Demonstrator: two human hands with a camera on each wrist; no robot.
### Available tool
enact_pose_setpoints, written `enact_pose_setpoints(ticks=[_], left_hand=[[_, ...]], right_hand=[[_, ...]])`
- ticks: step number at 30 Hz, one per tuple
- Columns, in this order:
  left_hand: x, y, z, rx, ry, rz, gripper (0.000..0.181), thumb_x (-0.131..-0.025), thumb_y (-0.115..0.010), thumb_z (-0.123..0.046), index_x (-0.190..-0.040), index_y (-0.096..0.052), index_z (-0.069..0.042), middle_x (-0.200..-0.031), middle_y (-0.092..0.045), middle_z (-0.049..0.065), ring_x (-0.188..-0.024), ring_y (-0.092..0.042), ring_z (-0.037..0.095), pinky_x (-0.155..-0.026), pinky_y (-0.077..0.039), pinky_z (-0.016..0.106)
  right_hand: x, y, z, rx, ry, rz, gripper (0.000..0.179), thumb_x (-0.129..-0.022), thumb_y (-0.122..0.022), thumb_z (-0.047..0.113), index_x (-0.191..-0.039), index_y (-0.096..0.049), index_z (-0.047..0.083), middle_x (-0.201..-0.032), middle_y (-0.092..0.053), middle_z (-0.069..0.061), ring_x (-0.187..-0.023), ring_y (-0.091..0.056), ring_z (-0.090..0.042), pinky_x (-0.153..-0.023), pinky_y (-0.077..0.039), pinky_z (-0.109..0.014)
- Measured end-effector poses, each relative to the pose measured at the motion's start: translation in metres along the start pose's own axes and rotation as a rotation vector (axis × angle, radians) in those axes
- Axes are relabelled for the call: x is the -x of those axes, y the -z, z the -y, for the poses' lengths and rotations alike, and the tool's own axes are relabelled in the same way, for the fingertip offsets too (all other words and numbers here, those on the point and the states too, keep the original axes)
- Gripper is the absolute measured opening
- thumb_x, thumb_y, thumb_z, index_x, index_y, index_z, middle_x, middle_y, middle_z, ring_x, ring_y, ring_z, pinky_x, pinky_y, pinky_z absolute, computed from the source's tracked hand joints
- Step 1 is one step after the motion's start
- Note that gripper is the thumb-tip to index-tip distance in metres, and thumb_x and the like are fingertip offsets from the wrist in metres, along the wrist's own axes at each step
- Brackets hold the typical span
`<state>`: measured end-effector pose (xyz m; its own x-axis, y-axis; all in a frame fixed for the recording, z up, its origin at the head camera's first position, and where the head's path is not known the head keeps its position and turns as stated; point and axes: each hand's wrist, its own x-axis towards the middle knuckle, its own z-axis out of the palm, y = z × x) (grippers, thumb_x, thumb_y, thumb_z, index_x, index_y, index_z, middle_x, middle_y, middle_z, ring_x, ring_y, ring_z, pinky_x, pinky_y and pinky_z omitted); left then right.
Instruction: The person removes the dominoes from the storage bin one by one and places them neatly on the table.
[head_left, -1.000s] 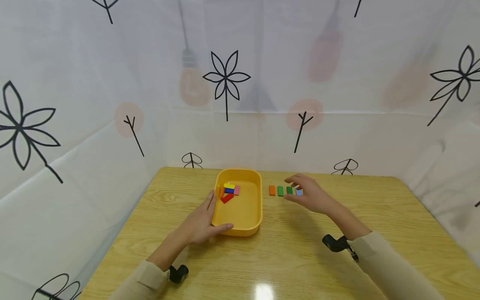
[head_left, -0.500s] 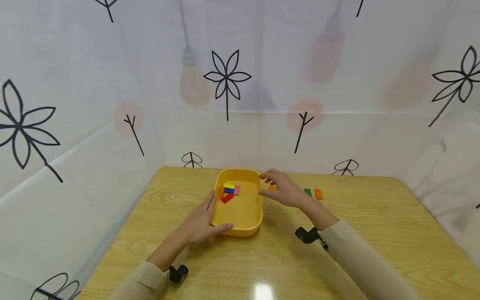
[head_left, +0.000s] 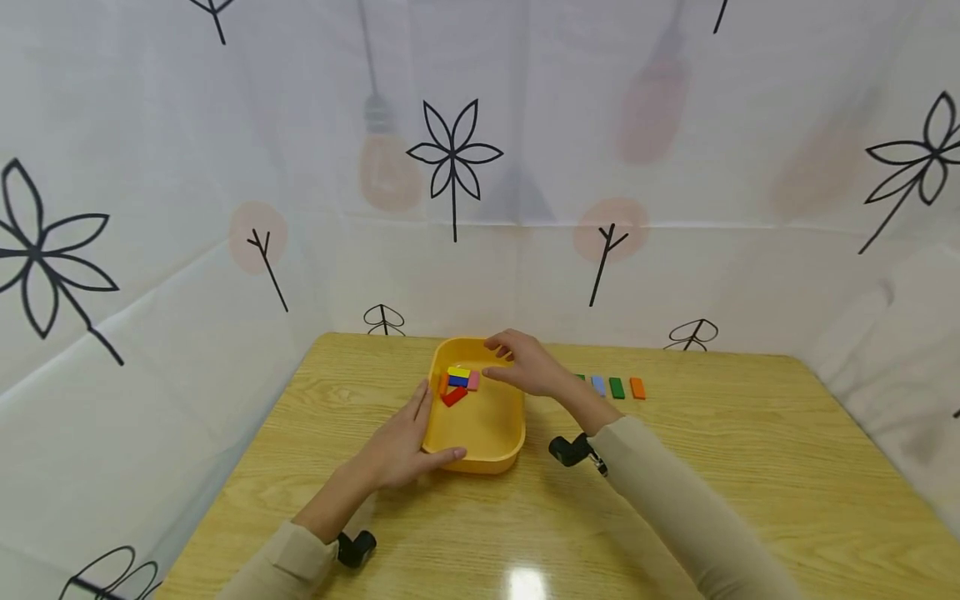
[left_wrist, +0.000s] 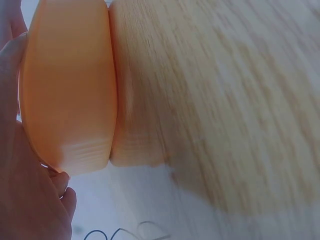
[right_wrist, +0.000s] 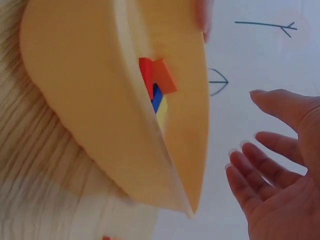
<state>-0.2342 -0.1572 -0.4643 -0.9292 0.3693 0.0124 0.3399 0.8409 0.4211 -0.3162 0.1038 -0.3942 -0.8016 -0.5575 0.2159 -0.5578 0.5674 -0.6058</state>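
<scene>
My left hand (head_left: 401, 446) holds the yellow plastic tray (head_left: 480, 429) at its near left corner, fingers along the outside and thumb over the front rim. In the left wrist view, fingertips (left_wrist: 62, 185) lie against the tray's orange-looking wall (left_wrist: 70, 90). My right hand (head_left: 528, 367) hovers over the tray's far right part, thumb and fingers spread apart. In the right wrist view nothing shows between them. Toward the tray's left side lie small flat blocks: yellow (head_left: 459, 372), blue (head_left: 458, 382), pink (head_left: 473, 380), red (head_left: 454, 397) and orange (head_left: 443, 384).
Right of the tray, a row of blocks on the wooden table (head_left: 675, 467) includes a light blue block (head_left: 597, 386), a green block (head_left: 617, 388) and an orange block (head_left: 637, 388). My right hand and forearm cover the row's left part. A patterned white cloth (head_left: 480, 275) stands behind.
My right hand has moved left, from above the row of blocks to over the tray, uncovering the row's right part. My left hand and the blocks in the tray stay where they were.
</scene>
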Motion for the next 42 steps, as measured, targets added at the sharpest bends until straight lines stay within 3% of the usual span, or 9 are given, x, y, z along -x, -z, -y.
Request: enact_pose_setpoints(ticks=[21,29,38,42], left_hand=[[-0.001,-0.001,0.004,-0.019,-0.019,-0.006,0.115,-0.090,-0.055,-0.076,-0.164,-0.002,-0.005,-0.172,-0.001,0.009,-0.153,-0.024,0.033,-0.121,-0.030,0.050],[-0.001,0.000,0.004,-0.026,-0.052,-0.022,0.119,-0.088,-0.049,-0.083,-0.164,-0.005,-0.003,-0.172,-0.003,0.012,-0.153,-0.026,0.034,-0.120,-0.031,0.049],[-0.002,-0.001,0.004,-0.023,-0.036,-0.006,0.118,-0.088,-0.051,-0.081,-0.164,-0.003,-0.004,-0.172,-0.001,0.009,-0.153,-0.025,0.032,-0.121,-0.030,0.047],[0.000,0.000,0.003,-0.022,-0.041,-0.017,0.117,-0.089,-0.051,-0.081,-0.164,-0.005,-0.003,-0.172,-0.002,0.011,-0.153,-0.025,0.033,-0.121,-0.030,0.048]], right_hand=[[-0.057,-0.041,-0.008,-0.099,-0.219,0.105,0.052,-0.094,-0.076,0.019,-0.137,-0.058,-0.003,-0.134,-0.060,-0.021,-0.119,-0.059,-0.035,-0.103,-0.052,-0.044],[-0.070,-0.059,-0.013,-0.120,-0.218,0.149,0.051,-0.089,-0.080,0.013,-0.132,-0.062,-0.005,-0.129,-0.063,-0.020,-0.117,-0.062,-0.033,-0.097,-0.055,-0.039],[-0.073,-0.075,-0.018,0.002,-0.188,0.174,0.044,-0.086,-0.084,0.019,-0.122,-0.068,-0.002,-0.116,-0.069,-0.013,-0.102,-0.062,-0.024,-0.098,-0.053,-0.037],[-0.075,-0.079,-0.016,0.038,-0.174,0.168,0.041,-0.083,-0.086,0.021,-0.114,-0.070,-0.002,-0.102,-0.070,-0.008,-0.090,-0.060,-0.020,-0.089,-0.054,-0.032]])
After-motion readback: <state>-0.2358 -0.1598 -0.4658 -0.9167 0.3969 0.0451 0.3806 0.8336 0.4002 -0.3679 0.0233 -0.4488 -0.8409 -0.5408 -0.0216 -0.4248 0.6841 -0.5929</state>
